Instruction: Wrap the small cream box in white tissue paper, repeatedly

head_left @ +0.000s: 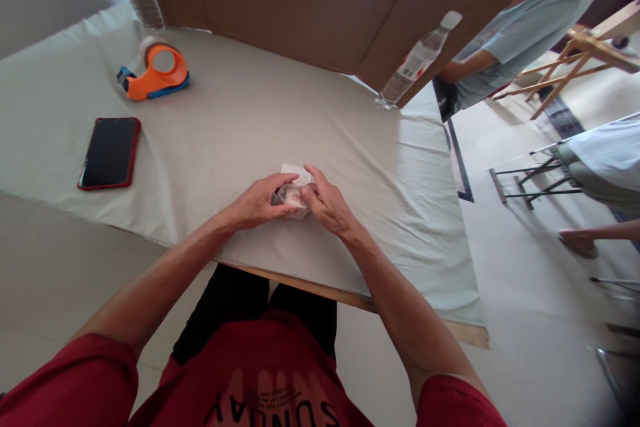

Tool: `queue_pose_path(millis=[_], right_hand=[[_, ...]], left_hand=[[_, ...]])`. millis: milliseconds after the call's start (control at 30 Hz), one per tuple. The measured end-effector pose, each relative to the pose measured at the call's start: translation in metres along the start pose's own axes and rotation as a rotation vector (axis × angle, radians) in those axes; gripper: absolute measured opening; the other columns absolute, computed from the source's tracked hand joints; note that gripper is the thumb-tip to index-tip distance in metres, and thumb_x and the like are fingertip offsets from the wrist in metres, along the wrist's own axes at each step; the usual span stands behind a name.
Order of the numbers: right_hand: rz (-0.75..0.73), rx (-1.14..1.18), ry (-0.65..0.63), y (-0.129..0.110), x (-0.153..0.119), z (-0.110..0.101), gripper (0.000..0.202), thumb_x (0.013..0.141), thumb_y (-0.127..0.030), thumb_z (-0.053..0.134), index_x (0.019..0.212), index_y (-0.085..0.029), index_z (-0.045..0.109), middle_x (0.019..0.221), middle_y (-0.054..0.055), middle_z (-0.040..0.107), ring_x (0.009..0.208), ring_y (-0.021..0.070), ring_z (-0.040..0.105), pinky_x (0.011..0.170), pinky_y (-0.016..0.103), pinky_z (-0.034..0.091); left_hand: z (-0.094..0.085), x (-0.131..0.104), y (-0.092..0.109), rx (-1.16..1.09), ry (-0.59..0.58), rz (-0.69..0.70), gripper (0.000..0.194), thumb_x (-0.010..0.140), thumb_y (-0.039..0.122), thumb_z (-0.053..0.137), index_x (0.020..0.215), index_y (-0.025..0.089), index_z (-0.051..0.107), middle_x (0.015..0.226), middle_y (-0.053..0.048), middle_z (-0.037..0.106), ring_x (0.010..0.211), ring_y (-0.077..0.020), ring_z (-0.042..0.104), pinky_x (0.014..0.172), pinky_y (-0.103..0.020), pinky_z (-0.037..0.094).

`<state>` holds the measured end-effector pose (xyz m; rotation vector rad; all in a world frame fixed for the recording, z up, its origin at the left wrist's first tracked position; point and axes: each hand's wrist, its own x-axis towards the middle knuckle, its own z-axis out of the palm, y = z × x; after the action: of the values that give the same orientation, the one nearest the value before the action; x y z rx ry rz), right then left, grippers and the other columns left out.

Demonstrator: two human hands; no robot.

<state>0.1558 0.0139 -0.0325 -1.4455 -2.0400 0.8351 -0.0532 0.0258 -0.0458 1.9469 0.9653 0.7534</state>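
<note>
Close to the table's front edge, a small white box (296,174) with its flap raised sits between my two hands. My left hand (261,203) curls around its left side, thumb and fingers pressed to it. From the right, my right hand (327,201) grips it, with the thumb over the opening. Something pale and partly clear shows inside the box, too small and too covered by fingers to name.
An orange tape dispenser (159,73) and a dark phone in a red case (111,153) lie at the left of the cloth-covered table (240,100). Brown cardboard (280,0) stands behind, with water bottles (417,61) at its ends. Other people are at the right.
</note>
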Motion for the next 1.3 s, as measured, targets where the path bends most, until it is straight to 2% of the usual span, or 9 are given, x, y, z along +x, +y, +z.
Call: queue_pose_path(millis=[167, 267, 433, 533, 633, 800, 1000, 1133, 1300], right_hand=[[0.003, 0.009, -0.076, -0.005, 0.004, -0.009, 0.061, 0.094, -0.043, 0.048, 0.145, -0.011, 0.052, 0.095, 0.008, 0.075, 0.088, 0.0229, 0.066, 0.086, 0.036, 0.048], [0.073, 0.090, 0.079, 0.001, 0.009, -0.019, 0.050, 0.095, -0.052, 0.044, 0.119, -0.016, 0.070, 0.100, 0.009, 0.076, 0.087, 0.0216, 0.067, 0.084, 0.034, 0.050], [0.303, -0.050, 0.148, 0.016, 0.036, -0.021, 0.023, 0.083, -0.038, 0.064, 0.085, -0.017, 0.072, 0.081, 0.006, 0.071, 0.072, 0.0187, 0.063, 0.076, 0.033, 0.049], [0.300, -0.057, 0.091, 0.015, 0.049, -0.013, 0.016, 0.069, -0.028, 0.074, 0.079, -0.016, 0.070, 0.074, 0.001, 0.065, 0.073, 0.0173, 0.059, 0.075, 0.031, 0.045], [0.251, 0.168, 0.061, 0.012, 0.048, -0.006, 0.013, 0.070, -0.030, 0.068, 0.074, -0.017, 0.065, 0.066, -0.003, 0.056, 0.066, 0.0131, 0.049, 0.068, 0.028, 0.041], [0.133, 0.550, 0.066, 0.012, 0.028, -0.002, 0.022, 0.073, -0.041, 0.070, 0.077, -0.019, 0.066, 0.069, -0.004, 0.057, 0.066, 0.0118, 0.049, 0.066, 0.026, 0.041], [0.154, 0.608, 0.142, 0.005, 0.010, 0.006, 0.030, 0.081, -0.050, 0.068, 0.083, -0.020, 0.069, 0.074, 0.000, 0.063, 0.068, 0.0137, 0.054, 0.067, 0.028, 0.047], [0.107, 0.644, 0.040, 0.003, -0.002, 0.002, 0.040, 0.077, -0.052, 0.076, 0.101, -0.020, 0.072, 0.092, 0.003, 0.071, 0.083, 0.0166, 0.063, 0.079, 0.030, 0.052], [0.051, 0.606, -0.030, 0.007, -0.008, -0.001, 0.061, 0.065, -0.044, 0.089, 0.116, -0.020, 0.067, 0.112, 0.007, 0.072, 0.097, 0.0195, 0.067, 0.090, 0.034, 0.053]], left_hand=[[-0.004, 0.004, 0.005, 0.020, -0.081, 0.014, 0.052, 0.081, 0.040, 0.068, 0.128, 0.017, 0.065, 0.127, -0.012, 0.068, 0.112, -0.0257, 0.063, 0.098, -0.038, 0.051], [-0.006, 0.005, 0.008, 0.041, -0.102, 0.021, 0.041, 0.081, 0.035, 0.067, 0.118, 0.019, 0.068, 0.115, -0.008, 0.069, 0.101, -0.0220, 0.063, 0.088, -0.034, 0.053], [-0.006, 0.002, 0.011, 0.029, -0.084, -0.001, 0.040, 0.079, 0.033, 0.068, 0.117, 0.020, 0.068, 0.114, -0.007, 0.068, 0.099, -0.0208, 0.062, 0.087, -0.033, 0.052], [-0.006, 0.001, 0.012, 0.031, -0.081, -0.010, 0.040, 0.080, 0.035, 0.069, 0.117, 0.021, 0.068, 0.115, -0.007, 0.067, 0.099, -0.0209, 0.062, 0.087, -0.033, 0.052], [-0.006, 0.002, 0.013, 0.036, -0.095, -0.011, 0.041, 0.080, 0.034, 0.069, 0.119, 0.022, 0.068, 0.114, -0.007, 0.067, 0.101, -0.0214, 0.062, 0.084, -0.033, 0.052], [-0.003, 0.004, 0.006, 0.080, -0.042, 0.038, 0.039, 0.081, 0.034, 0.070, 0.119, 0.023, 0.070, 0.106, -0.006, 0.067, 0.100, -0.0223, 0.060, 0.089, -0.035, 0.051], [0.000, 0.003, -0.002, 0.113, 0.027, 0.069, 0.042, 0.080, 0.038, 0.075, 0.121, 0.027, 0.073, 0.103, -0.006, 0.061, 0.105, -0.0242, 0.057, 0.098, -0.040, 0.049], [0.001, 0.001, -0.002, 0.103, 0.110, 0.066, 0.042, 0.078, 0.039, 0.076, 0.117, 0.023, 0.071, 0.116, -0.009, 0.057, 0.114, -0.0256, 0.054, 0.105, -0.044, 0.047], [0.004, 0.003, -0.007, -0.134, 0.153, -0.019, 0.084, 0.070, 0.045, 0.083, 0.141, 0.018, 0.048, 0.131, -0.015, 0.055, 0.118, -0.0271, 0.057, 0.102, -0.043, 0.049]])
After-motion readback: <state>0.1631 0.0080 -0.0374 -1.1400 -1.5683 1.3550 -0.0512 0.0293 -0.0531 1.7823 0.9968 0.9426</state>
